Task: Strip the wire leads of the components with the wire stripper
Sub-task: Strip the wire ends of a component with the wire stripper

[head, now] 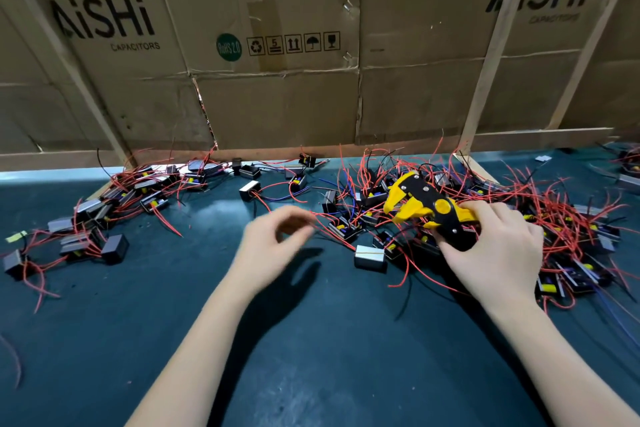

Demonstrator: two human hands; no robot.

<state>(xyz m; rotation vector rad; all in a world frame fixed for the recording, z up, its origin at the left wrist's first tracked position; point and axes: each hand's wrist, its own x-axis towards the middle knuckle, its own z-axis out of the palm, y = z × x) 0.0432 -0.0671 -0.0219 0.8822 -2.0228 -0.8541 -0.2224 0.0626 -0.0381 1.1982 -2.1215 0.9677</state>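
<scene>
My right hand (pixel 498 253) grips the handles of a yellow and black wire stripper (pixel 420 206), whose jaws point left above a big tangle of components with red wires (pixel 519 218). My left hand (pixel 277 246) is blurred, with its thumb and fingers curled toward each other around thin red wire leads (pixel 325 229). Whether it pinches them I cannot tell. The leads run right to a small black component (pixel 346 229). A silver-sided component (pixel 370 257) lies just right of my left hand.
A second pile of black components with red wires (pixel 114 208) lies at the left of the dark green table (pixel 311 357). A few loose components (pixel 249 189) sit between the piles. Cardboard panels (pixel 277 97) in a wooden frame wall off the back.
</scene>
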